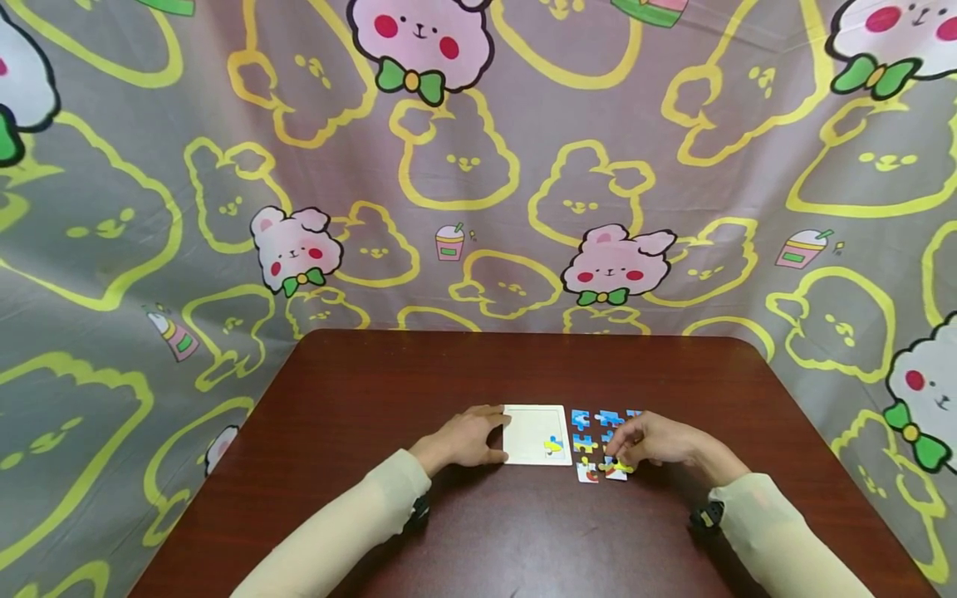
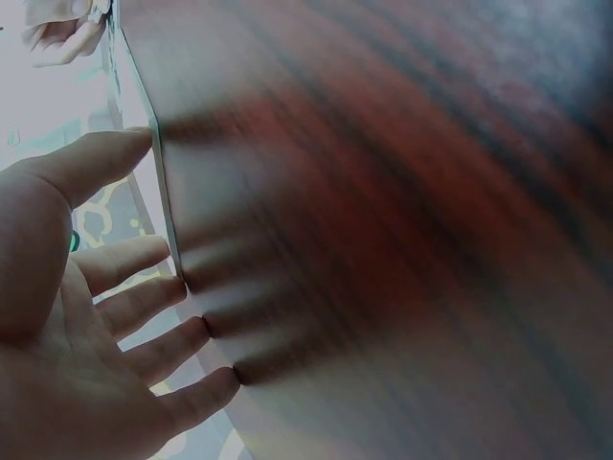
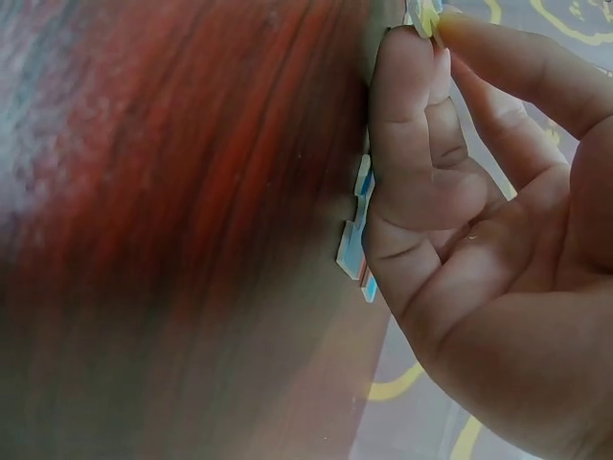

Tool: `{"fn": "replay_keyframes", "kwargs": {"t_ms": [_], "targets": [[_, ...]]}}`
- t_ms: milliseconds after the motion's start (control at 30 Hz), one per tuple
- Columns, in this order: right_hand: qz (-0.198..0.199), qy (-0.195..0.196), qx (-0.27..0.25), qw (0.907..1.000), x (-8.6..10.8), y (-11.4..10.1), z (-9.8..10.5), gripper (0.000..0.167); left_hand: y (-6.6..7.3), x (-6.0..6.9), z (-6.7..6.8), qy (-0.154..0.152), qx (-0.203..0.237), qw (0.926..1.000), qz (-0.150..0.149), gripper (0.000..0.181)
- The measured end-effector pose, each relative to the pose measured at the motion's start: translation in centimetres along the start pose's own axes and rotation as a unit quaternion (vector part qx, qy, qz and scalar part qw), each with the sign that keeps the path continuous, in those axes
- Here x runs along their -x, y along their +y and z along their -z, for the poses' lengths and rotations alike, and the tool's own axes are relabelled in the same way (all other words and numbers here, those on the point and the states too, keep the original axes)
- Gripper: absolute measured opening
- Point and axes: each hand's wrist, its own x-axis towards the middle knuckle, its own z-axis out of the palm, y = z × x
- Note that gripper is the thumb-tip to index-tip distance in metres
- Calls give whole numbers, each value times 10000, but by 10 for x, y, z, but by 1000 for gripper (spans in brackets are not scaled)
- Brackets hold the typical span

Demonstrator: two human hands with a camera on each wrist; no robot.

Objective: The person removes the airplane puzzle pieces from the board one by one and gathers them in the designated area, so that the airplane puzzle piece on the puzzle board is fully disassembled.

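Note:
A pale square puzzle board (image 1: 527, 436) lies on the table with one blue-and-yellow jigsaw piece (image 1: 553, 447) inside its lower right corner. My left hand (image 1: 465, 438) rests at the board's left edge, thumb and fingers spread; in the left wrist view the fingers (image 2: 144, 307) look relaxed, touching the edge and tabletop. Right of the board, my right hand (image 1: 658, 440) pinches a jigsaw piece (image 3: 423, 17) between thumb and fingertips, low over the loose pieces. The fingers partly hide that piece and some of those beneath.
Several loose jigsaw pieces (image 1: 581, 445) lie in rough rows just right of the board, one with red and white (image 1: 587, 473) nearest the front. The dark brown table (image 1: 389, 374) ends at a patterned cloth (image 1: 478, 183) behind it.

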Motion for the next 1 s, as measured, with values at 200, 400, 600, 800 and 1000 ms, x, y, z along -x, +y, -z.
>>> {"fn": "replay_keyframes", "kwargs": {"t_ms": [200,400,600,800,1000], "targets": [[6,42,44,10000,0,-1,-1,19,-1,0,-1,-6,16,10000,-2,65],[10,65,56,10000,0,-2,-1,19,-1,0,-1,-15,34,10000,15,65],[-68,144,135,9998,-1,-2,0,19,-1,0,-1,8,-10,10000,-8,65],[-189,273,251,9991,-6,-6,-1,18,-1,-1,-2,30,-73,10000,-40,64],[-186,530,193,9982,-15,-12,-6,18,-1,-1,-2,20,-79,10000,-12,65]]}}
